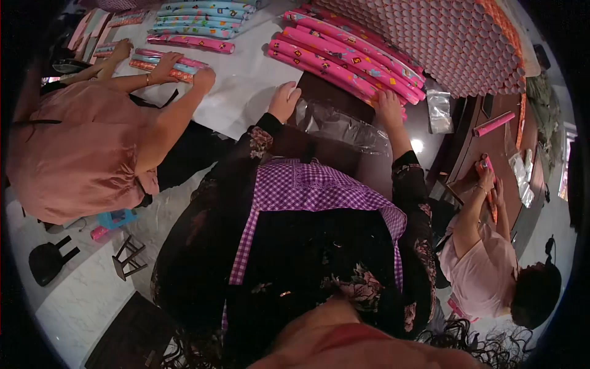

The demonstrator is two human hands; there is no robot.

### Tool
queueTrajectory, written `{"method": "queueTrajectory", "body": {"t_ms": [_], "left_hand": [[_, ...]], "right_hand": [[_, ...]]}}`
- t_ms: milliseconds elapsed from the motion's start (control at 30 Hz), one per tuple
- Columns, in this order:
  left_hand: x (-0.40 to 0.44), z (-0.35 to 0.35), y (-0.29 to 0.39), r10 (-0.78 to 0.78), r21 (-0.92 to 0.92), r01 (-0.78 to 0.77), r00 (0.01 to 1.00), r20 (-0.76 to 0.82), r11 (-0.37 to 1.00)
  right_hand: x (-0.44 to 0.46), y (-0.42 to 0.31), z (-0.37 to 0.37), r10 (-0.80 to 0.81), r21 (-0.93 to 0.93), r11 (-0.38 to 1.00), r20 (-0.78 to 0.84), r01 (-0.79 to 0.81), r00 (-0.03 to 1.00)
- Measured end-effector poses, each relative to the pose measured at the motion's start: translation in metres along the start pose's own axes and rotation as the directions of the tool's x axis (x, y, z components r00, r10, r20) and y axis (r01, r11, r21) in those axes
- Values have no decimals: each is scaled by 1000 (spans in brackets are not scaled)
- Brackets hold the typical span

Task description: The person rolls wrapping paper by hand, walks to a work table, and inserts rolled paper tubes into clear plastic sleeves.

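Note:
My left hand (284, 103) is just left of a clear plastic bag (338, 125), its fingers bent but apart, with nothing visible held. On the right, my right hand (388, 106) has its fingers curled over the lower end of a pink patterned roll (344, 69) at the front of the stack. The bag lies crumpled on the dark tabletop (322, 92) between my hands. White sheeting (236, 83) covers the table to the left.
Blue patterned rolls (200, 18) lie at the upper left. A person in a pink top (86, 147) handles small wrapped rolls (163, 66) at left. Many roll ends (430, 43) are stacked upper right. Another person (482, 270) at right holds a roll. A small stool (129, 258) stands lower left.

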State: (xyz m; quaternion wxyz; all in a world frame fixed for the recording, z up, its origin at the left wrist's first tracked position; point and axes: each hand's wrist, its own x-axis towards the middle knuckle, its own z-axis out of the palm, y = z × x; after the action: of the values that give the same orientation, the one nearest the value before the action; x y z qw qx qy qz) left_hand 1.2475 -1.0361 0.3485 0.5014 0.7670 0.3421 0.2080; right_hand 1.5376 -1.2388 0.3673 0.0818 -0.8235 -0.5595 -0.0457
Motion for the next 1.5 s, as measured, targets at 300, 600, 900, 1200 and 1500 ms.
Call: {"method": "queueTrajectory", "body": {"t_ms": [300, 600, 900, 1200, 1500], "left_hand": [[22, 32, 47, -320, -807, 522, 842, 435, 276], [4, 21, 51, -100, -925, 379, 920, 380, -24], [-6, 33, 71, -225, -941, 327, 926, 302, 86], [-21, 39, 66, -308, -892, 447, 842, 443, -62], [-54, 33, 36, -324, -915, 403, 863, 388, -23]], "right_hand": [[-62, -61, -49, -6, 526, 844, 207, -106, 978], [-128, -122, -93, -283, 489, -401, 738, -775, 612], [-108, -113, -80, -164, 691, 138, 723, -710, 671], [-89, -135, -77, -85, 785, 495, 470, -372, 879], [-126, -145, -58, -98, 707, 666, 399, -239, 912]]}}
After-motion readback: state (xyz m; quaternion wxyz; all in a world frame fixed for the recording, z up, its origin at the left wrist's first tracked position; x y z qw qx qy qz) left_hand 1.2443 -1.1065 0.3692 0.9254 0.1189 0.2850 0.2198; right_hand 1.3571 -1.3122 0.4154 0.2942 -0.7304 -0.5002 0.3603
